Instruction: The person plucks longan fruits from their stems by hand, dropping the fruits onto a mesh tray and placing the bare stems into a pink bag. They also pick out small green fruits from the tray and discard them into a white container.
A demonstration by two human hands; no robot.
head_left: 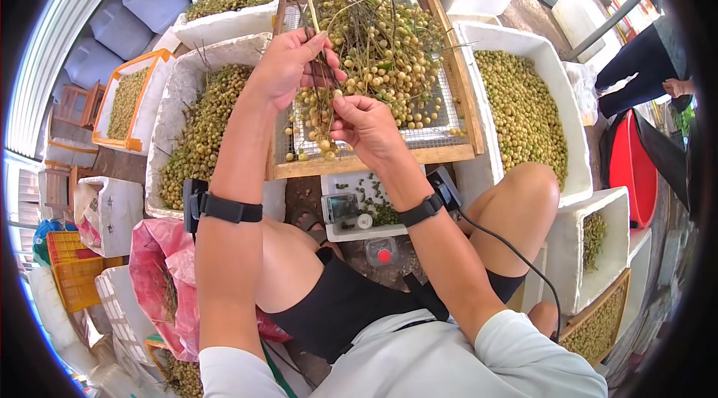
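My left hand [293, 68] is closed round the brown stems of a fruit bunch [323, 110], which hangs down with small round yellow-green fruits at its lower end. Beside it, my right hand [368, 127] pinches at the fruits of the same bunch, thumb and fingers together. Exactly what lies between those fingertips is partly hidden. Both hands are over a wooden-framed mesh screen [449, 150]. On the mesh lies a large heap of similar fruits [393, 54], many still on thin stems, with bare twigs along the far side.
White foam boxes of fruit stand left [161, 129] and right [490, 140] of the screen. Below its near edge is a white tray [359, 233] with small green fruits. A pink bag [161, 263] is at my left. Another person's hand [678, 88] shows far right, near a red container [632, 166].
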